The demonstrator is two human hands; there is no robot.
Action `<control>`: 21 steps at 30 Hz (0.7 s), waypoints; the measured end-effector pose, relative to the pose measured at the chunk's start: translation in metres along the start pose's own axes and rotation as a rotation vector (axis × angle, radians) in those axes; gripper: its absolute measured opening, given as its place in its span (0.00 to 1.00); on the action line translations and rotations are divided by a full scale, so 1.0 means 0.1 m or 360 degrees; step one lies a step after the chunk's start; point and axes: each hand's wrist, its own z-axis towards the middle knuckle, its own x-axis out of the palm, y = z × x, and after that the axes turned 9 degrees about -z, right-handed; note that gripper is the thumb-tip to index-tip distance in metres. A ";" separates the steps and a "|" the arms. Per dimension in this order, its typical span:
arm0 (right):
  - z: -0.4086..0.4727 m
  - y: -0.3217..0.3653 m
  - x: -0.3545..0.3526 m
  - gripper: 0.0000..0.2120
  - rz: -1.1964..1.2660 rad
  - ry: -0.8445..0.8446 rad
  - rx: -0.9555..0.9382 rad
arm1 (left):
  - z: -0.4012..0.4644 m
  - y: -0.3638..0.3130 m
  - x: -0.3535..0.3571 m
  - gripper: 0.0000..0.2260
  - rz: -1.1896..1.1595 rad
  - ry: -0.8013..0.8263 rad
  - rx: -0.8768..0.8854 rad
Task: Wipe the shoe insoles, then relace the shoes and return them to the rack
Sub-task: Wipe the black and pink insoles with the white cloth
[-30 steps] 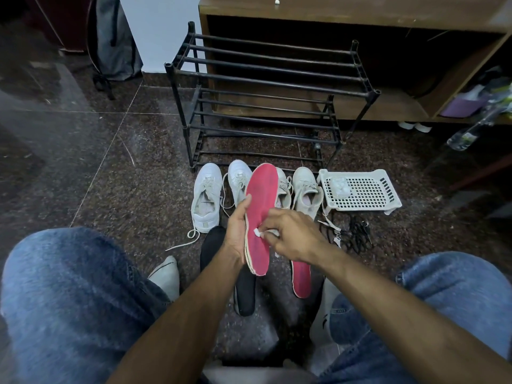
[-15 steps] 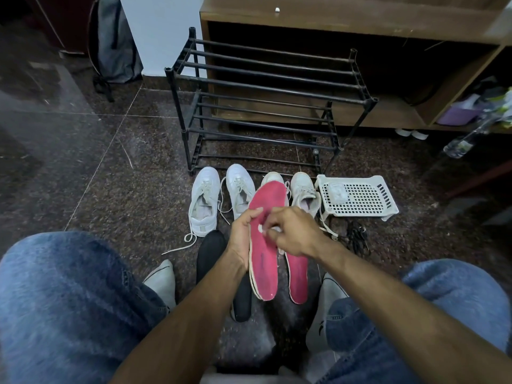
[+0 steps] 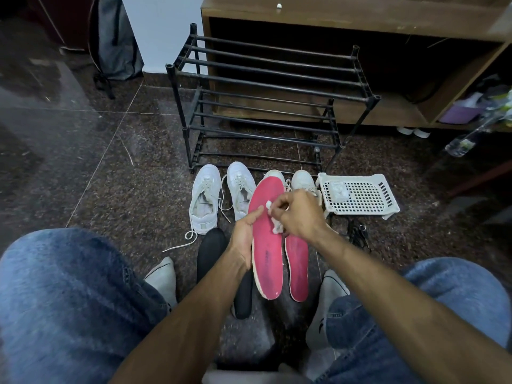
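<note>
Head view: left hand point(image 3: 243, 234) grips the left edge of the raised red insole point(image 3: 267, 245); right hand point(image 3: 300, 214) pinches a white wipe point(image 3: 274, 224) against its face. Second red insole point(image 3: 297, 268) on the floor beside it, four white shoes point(image 3: 203, 200) before the rack point(image 3: 266, 106). Bare floor point(image 3: 97, 162) at left.

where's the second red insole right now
In the head view the second red insole lies flat on the floor right of centre, just right of the red insole being held, with the white basket beyond it.
</note>
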 end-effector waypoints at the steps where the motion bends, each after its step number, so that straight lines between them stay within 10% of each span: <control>1: -0.07 0.01 0.04 0.04 -0.0027 -0.0014 -0.0006 | 0.03 0.01 -0.02 0.14 0.0010 -0.0037 0.0016; 9: 0.20 0.00 0.02 0.09 0.0308 -0.0519 0.0448 | -0.06 0.10 0.04 0.16 0.0043 -0.0048 -0.0001; 21: -0.01 0.03 0.15 0.06 -0.0045 -0.0332 0.0202 | 0.04 0.09 0.00 0.16 -0.0067 -0.0062 0.0078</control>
